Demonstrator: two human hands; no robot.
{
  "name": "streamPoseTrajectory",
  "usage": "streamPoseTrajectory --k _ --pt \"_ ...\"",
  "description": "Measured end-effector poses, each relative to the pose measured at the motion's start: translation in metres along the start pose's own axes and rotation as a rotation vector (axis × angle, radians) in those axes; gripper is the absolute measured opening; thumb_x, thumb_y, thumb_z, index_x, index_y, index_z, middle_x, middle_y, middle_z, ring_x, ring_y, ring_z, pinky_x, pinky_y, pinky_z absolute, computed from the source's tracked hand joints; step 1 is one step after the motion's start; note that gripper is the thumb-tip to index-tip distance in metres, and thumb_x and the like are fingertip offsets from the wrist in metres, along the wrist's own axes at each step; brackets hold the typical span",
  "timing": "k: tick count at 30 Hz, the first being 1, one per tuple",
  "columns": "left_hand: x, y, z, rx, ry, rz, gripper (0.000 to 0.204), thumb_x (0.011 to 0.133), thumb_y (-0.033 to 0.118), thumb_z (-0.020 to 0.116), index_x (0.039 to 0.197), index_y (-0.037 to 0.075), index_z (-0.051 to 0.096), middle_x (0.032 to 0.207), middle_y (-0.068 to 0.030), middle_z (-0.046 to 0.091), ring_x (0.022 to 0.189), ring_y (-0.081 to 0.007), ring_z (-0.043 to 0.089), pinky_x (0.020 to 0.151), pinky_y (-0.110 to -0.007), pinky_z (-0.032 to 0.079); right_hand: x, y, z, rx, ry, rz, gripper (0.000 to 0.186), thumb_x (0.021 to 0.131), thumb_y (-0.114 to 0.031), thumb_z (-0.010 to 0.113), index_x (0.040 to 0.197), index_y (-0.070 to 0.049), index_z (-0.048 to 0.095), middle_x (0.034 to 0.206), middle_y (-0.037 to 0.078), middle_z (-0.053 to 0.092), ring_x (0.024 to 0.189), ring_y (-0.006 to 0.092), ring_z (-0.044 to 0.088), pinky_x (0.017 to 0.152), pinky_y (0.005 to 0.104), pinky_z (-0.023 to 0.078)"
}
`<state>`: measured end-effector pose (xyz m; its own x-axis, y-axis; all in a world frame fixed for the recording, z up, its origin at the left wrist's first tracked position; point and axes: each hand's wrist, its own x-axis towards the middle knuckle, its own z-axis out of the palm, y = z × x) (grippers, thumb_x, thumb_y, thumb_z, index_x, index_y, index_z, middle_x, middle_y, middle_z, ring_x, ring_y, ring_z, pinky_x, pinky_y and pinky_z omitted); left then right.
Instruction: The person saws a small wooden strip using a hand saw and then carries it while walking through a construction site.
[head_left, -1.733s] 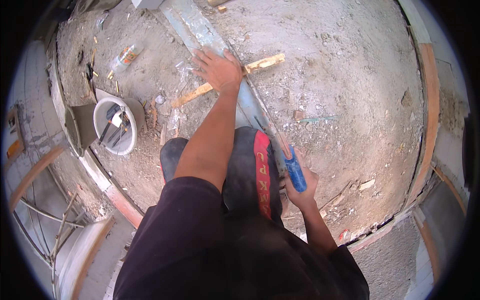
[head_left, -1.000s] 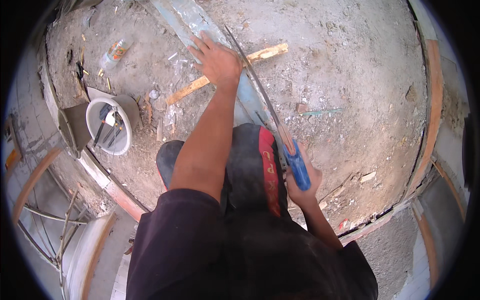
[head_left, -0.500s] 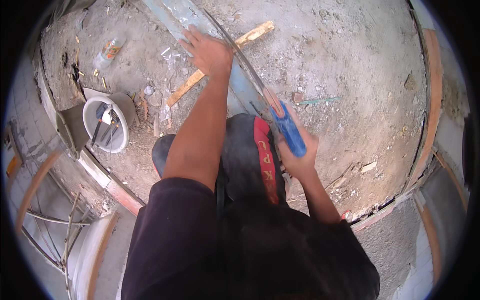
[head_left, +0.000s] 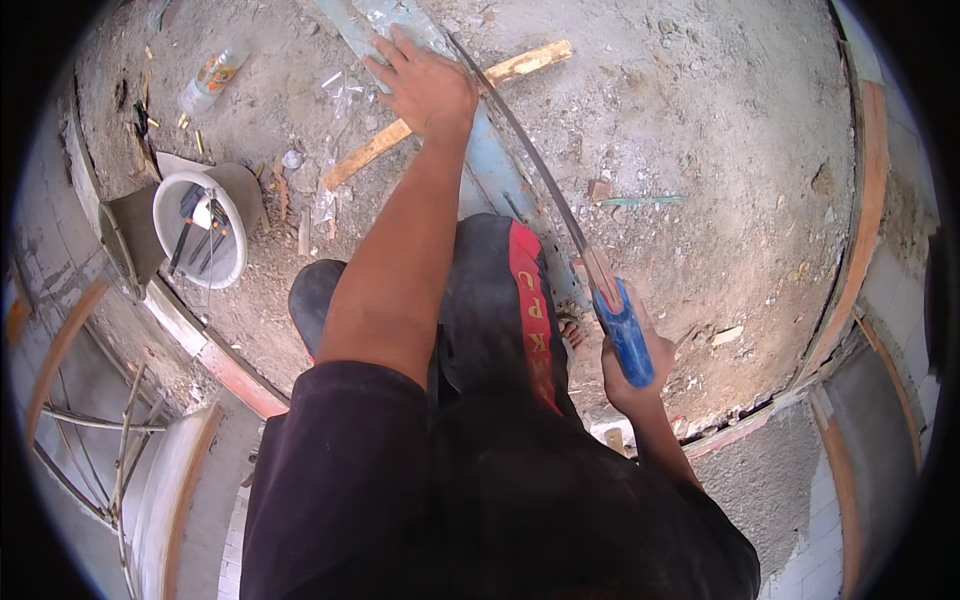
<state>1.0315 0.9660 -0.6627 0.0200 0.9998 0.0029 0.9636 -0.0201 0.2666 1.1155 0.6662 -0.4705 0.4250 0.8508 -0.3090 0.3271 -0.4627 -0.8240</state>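
A handsaw with a blue handle (head_left: 628, 338) is in my right hand (head_left: 648, 368), fingers wrapped round the grip. Its long thin blade (head_left: 545, 172) slants up and left, seen nearly edge-on, along the right side of a worn blue-painted board (head_left: 490, 165). My left hand (head_left: 425, 88) lies flat on that board with its fingers spread. Under the board crosses a narrow pale wooden strip (head_left: 370, 152), whose ends show on both sides. My knee hides part of the board's near end. Whether the teeth touch the wood, I cannot tell.
A white bucket (head_left: 243, 255) with several hand tools stands at the left. Beyond it lies a clear plastic bottle (head_left: 212, 80). Dusty ground (head_left: 740, 130) with rubble and scraps surrounds the board. Right of the saw are a brick fragment (head_left: 599, 190) and a thin green strip (head_left: 645, 200).
My right hand has pulled the saw back toward me and to the right. My left hand stays flat on the board. The whole view has shifted slightly.
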Motion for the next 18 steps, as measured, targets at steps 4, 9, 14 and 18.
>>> streamPoseTrajectory --k 4,9,14,18 --pt "-0.002 -0.004 0.004 0.022 0.009 0.004 0.056 0.097 0.022 0.042 0.149 0.006 0.032 0.157 -0.0192 0.026 0.144 -0.0438 0.021 0.107 -0.058 0.035 0.029 0.004 0.011 0.138 -0.027 0.081 0.063 0.075 -0.001 0.061 0.138 0.004 0.050 0.087 0.016 0.072 0.067 0.0182 0.070 0.065 0.0293 0.054" --pt "0.001 -0.002 0.003 -0.048 0.001 -0.030 0.055 0.097 0.023 0.043 0.149 0.006 0.032 0.157 -0.0180 0.026 0.144 -0.0439 0.021 0.106 -0.059 0.036 -0.010 -0.009 0.002 -0.069 0.003 0.000 0.060 0.076 -0.002 0.061 0.135 0.004 0.053 0.084 0.015 0.071 0.066 0.0198 0.069 0.064 0.0292 0.052" --pt "0.001 -0.009 0.004 0.015 0.015 0.008 0.055 0.097 0.022 0.043 0.149 0.006 0.033 0.157 -0.0174 0.027 0.144 -0.0426 0.022 0.105 -0.058 0.036 0.027 -0.008 0.007 0.062 -0.081 0.092 0.059 0.077 -0.002 0.060 0.135 0.004 0.053 0.081 0.016 0.068 0.066 0.0173 0.070 0.064 0.0254 0.052" --pt "0.001 -0.011 0.008 -0.058 0.021 -0.031 0.056 0.096 0.021 0.045 0.149 0.006 0.033 0.156 -0.0187 0.027 0.144 -0.0427 0.021 0.104 -0.059 0.036 0.016 -0.011 0.014 0.023 -0.017 0.031 0.064 0.073 0.000 0.059 0.136 0.004 0.053 0.079 0.014 0.069 0.058 0.0194 0.067 0.058 0.0293 0.052"
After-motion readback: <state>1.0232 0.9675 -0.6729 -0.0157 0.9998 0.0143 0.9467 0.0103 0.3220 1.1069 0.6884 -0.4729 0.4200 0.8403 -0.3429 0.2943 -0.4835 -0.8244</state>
